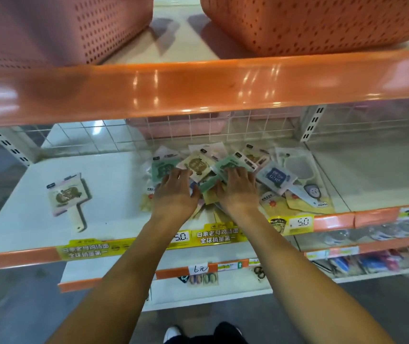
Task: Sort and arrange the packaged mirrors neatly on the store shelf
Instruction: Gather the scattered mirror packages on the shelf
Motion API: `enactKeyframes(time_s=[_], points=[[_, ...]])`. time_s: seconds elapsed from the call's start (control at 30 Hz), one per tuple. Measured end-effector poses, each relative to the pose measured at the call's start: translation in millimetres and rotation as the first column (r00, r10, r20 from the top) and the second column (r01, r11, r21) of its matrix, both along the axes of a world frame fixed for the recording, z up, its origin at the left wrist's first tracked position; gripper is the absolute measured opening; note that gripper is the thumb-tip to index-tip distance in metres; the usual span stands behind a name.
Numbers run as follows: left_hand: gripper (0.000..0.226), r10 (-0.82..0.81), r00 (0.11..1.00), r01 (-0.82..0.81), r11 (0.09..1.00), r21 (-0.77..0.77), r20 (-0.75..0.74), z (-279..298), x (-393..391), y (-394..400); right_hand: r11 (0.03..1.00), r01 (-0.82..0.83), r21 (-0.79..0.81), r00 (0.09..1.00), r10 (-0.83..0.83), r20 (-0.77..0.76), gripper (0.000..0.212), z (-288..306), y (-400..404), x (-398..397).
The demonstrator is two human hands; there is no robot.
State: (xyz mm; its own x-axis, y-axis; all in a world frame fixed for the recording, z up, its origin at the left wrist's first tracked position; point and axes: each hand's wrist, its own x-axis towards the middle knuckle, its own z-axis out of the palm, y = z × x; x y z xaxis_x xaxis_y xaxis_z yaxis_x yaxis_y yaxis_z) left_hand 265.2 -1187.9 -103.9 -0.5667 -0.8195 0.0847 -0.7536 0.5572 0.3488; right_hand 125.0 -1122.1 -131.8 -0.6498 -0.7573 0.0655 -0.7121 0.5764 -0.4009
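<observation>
Both hands, left hand (173, 192) and right hand (239, 191), press flat-fingered on the heap of packaged mirrors (225, 170), perhaps fifteen. One single mirror (67, 194) lies well left of it on the shelf (114, 184).

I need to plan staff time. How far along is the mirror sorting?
Barely begun. One packaged hand mirror with a cream handle lies apart on the white shelf. The left hand and right hand rest on the jumbled pile of packaged mirrors, still unsorted.
</observation>
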Motion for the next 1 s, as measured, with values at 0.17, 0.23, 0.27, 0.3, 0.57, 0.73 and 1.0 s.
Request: enactKeyframes(time_s=[0.17,0.23,0.27,0.3,0.57,0.73,1.0], points=[[0.035,-0.013,0.999,0.014,1.000,-0.027,0.044,-2,3,-6,0.992,-0.065,0.109,0.996,0.058,0.068,0.061,-8,-5,2],[0.035,-0.015,0.999,0.017,1.000,-0.024,0.052,-2,3,-8,0.981,-0.108,0.162,0.991,0.093,0.097,0.063,-11,-6,1],[0.035,-0.016,0.999,0.018,1.000,-0.024,0.052,-2,3,-9,0.981,-0.114,0.157,0.989,0.098,0.107,0.061,-12,-6,1],[0.035,-0.017,0.998,0.018,1.000,-0.025,0.053,-2,3,-10,0.986,-0.106,0.126,0.989,0.091,0.120,0.057,-12,-6,1],[0.035,-0.011,0.998,0.013,0.999,-0.033,0.065,-4,-7,-6,1.000,-0.009,-0.017,0.999,0.010,0.048,0.061,-20,2,-1],[0.033,-0.010,0.996,0.014,0.999,-0.043,0.090,-5,-9,-3,0.994,0.104,0.031,0.994,-0.104,-0.016,0.072,-17,11,0],[0.032,0.000,0.995,0.001,1.000,-0.010,0.095,-6,-11,1,0.987,0.120,0.110,0.987,-0.130,0.090,0.076,-12,3,-3]])
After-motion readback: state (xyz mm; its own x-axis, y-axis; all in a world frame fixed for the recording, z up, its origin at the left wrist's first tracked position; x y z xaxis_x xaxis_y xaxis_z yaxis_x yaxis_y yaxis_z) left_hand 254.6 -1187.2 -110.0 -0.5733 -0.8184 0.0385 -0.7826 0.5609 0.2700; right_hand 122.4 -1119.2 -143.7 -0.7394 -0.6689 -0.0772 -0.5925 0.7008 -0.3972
